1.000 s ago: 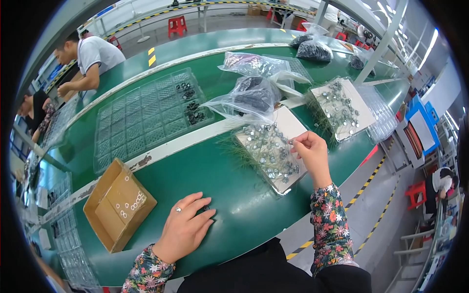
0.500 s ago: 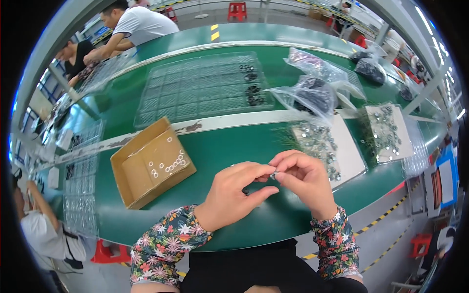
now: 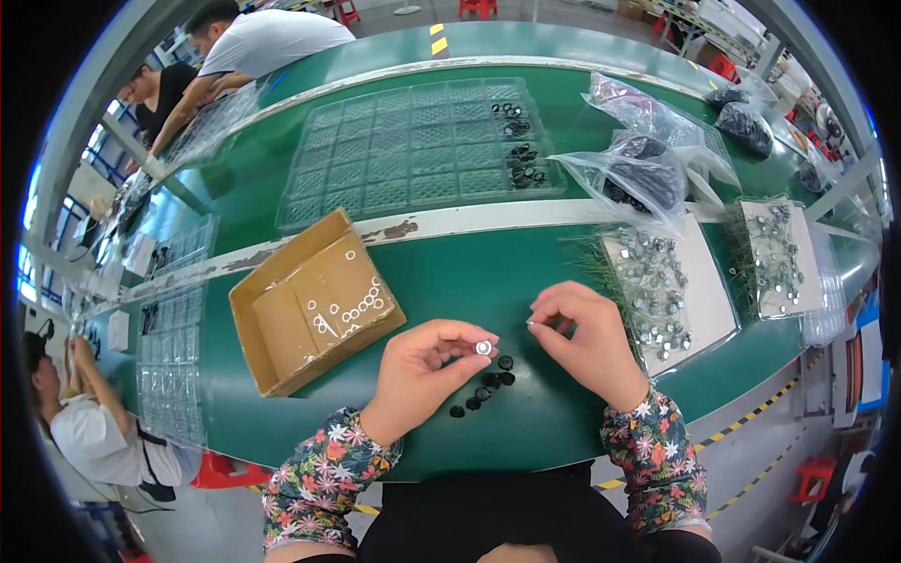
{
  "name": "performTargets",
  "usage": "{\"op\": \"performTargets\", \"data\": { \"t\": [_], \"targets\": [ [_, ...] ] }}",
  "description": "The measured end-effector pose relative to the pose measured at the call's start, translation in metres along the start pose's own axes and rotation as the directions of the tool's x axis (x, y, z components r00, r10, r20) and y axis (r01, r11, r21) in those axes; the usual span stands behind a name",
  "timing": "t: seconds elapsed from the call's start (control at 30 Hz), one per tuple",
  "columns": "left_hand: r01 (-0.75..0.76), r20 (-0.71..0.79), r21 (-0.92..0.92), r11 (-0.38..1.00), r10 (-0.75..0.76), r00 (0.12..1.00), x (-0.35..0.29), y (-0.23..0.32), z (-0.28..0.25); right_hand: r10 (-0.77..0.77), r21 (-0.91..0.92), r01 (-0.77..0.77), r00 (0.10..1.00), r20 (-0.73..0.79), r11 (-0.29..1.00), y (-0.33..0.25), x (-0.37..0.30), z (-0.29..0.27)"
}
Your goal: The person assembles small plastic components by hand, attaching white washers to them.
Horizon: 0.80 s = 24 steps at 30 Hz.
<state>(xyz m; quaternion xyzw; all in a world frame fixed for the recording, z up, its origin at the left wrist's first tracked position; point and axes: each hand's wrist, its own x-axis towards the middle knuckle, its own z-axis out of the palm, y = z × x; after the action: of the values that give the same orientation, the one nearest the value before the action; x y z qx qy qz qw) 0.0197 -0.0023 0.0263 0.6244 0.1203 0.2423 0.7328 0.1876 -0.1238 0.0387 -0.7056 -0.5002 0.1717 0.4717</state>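
Observation:
My left hand [image 3: 424, 375] pinches a small round part [image 3: 483, 347] between thumb and fingertips, its silvery-white ring face turned up. To its right, my right hand [image 3: 589, 340] hovers with thumb and forefinger drawn close. A tiny bright speck shows at its thumb tip, too small to name. On the green table between and below the hands lie several small black round parts [image 3: 490, 380]. Left of my left hand stands an open cardboard box [image 3: 267, 333] with several white rings [image 3: 352, 314] inside it.
Beyond a white rail [image 3: 441, 221] lies a clear compartment tray [image 3: 404, 150], black parts in its right cells. Plastic bags [image 3: 648, 178] of black parts sit at the back right. Two boards [image 3: 699, 291] carry small metallic pieces and green strands. Other people [image 3: 272, 42] work at the left.
My hands have drawn apart; the left now holds the small part alone. The black parts on the table have come into sight, and the whole view has shifted slightly.

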Motion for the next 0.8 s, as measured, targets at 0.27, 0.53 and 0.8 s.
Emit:
{"op": "performTargets", "data": {
  "t": [0.27, 0.53, 0.8],
  "targets": [
    [0.077, 0.052, -0.193, 0.978, -0.069, 0.996, -0.003, -0.002, -0.005, -0.104, -0.237, 0.098, 0.995, -0.011, 0.966, 0.001, 0.0, 0.008],
    [-0.222, 0.082, 0.362, 0.905, 0.207, 0.975, -0.001, -0.004, -0.002, 0.15, 0.588, -0.448, 0.862, 0.485, 0.674, -0.011, -0.006, 0.01],
    [-0.085, 0.089, 0.105, 0.991, 0.076, 0.993, -0.003, -0.009, -0.005, 0.211, 0.61, -0.574, 0.799, 0.563, 0.547, -0.011, -0.006, 0.011]
  ]
}}
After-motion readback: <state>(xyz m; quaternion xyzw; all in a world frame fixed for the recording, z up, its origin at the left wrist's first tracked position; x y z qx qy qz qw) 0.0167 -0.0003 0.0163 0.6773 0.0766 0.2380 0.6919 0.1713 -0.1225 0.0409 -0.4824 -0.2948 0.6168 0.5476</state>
